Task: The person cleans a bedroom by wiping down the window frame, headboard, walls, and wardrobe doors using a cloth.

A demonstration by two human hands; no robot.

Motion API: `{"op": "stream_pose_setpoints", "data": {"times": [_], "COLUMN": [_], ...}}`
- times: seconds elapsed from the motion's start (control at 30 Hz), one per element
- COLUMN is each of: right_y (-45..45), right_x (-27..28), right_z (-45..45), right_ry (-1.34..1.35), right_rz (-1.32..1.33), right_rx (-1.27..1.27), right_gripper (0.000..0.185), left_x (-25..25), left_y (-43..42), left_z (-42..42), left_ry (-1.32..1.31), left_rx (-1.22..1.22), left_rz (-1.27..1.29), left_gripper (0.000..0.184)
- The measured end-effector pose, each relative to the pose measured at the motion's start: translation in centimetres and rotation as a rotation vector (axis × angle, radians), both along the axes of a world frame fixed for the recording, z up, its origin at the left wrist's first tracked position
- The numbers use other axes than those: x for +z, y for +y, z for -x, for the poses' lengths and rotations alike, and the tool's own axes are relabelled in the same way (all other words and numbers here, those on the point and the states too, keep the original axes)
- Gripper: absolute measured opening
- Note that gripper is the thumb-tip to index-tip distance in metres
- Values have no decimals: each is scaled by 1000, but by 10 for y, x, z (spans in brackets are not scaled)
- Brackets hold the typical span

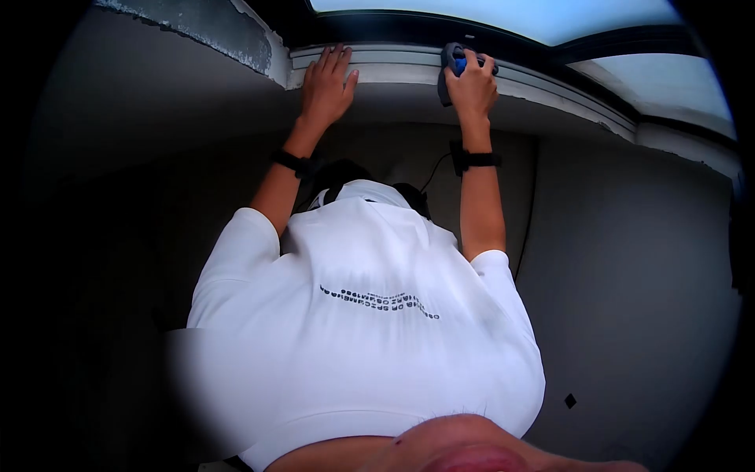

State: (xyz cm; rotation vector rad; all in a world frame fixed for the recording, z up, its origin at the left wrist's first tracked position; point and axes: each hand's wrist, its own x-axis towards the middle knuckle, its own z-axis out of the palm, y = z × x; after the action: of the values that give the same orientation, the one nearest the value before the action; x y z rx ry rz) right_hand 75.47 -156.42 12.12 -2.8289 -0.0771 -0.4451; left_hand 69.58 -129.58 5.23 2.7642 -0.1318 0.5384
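Note:
My left hand point(328, 86) lies flat on the white window sill point(393, 71), fingers stretched forward and thumb apart, with nothing in it. To the right, my right hand point(473, 85) is closed around a dark grey hand tool with a blue part point(448, 67). The tool sits against the sill near the window frame. My fingers cover much of it, so its exact kind and its underside cannot be made out.
Beyond the sill runs a dark window frame point(503, 41) with bright glass point(472, 17) behind it. A rough, chipped wall edge point(212, 35) stands at the upper left. Below the sill is a grey wall point(621, 259). A thin cable point(435, 171) hangs by my right wrist.

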Motion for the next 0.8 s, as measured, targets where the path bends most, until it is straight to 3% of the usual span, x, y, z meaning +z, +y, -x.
{"op": "stream_pose_setpoints", "data": {"times": [0.1,0.2,0.33,0.47,0.67,0.8], "right_y": [-5,38,68,17,-95,-74], "right_x": [-2,-10,-10,9,11,33], "right_z": [17,27,30,16,-24,-17], "right_ry": [131,119,127,214,371,320], "right_rz": [-20,-26,-68,-39,83,122], "right_rx": [44,243,312,159,-208,-138], "right_gripper": [46,46,46,39,46,49], "left_x": [-9,-2,-1,0,-9,-10], "left_y": [-8,-16,-22,-24,-15,-23], "left_z": [22,18,19,18,11,12], "left_ry": [-16,0,2,-45,-65,-82], "left_rx": [10,64,91,86,101,145], "left_rz": [28,14,36,116,199,272], "left_gripper": [46,44,44,41,37,34]}}
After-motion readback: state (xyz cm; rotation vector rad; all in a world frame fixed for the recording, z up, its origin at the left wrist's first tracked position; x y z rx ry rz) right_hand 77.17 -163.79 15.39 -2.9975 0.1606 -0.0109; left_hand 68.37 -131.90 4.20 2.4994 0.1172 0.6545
